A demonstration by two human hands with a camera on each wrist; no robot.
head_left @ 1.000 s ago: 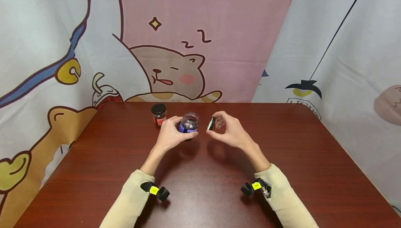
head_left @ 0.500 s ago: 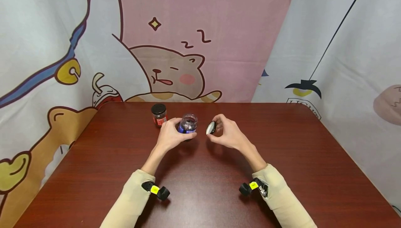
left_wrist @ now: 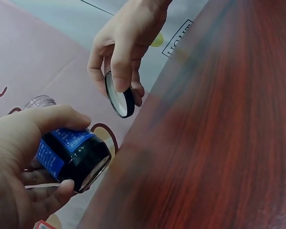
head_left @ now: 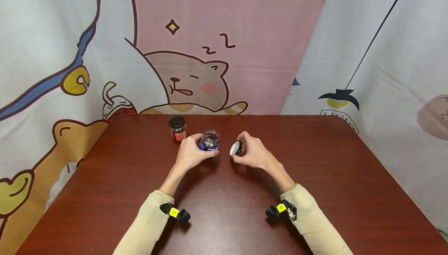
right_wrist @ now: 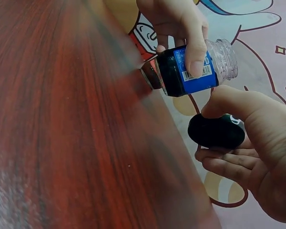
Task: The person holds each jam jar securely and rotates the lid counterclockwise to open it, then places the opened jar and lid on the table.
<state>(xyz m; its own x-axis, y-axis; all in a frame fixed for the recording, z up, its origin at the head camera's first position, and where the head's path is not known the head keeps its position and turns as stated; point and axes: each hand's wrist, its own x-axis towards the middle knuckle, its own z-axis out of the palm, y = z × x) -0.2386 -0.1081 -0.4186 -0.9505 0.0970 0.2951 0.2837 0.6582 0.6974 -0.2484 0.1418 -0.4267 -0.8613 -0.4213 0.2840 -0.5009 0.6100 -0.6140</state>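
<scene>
While the left hand [head_left: 191, 154] grips the open jar [head_left: 209, 141], right hand [head_left: 252, 154] fingers pinching its black lid [head_left: 236, 148], on the table [head_left: 224, 192].

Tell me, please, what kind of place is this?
Probably a recording corner set up indoors, not a real kitchen: cartoon-printed cloth backdrops hang close round a bare reddish-brown wooden table, and a small camera is strapped to each wrist.
</scene>
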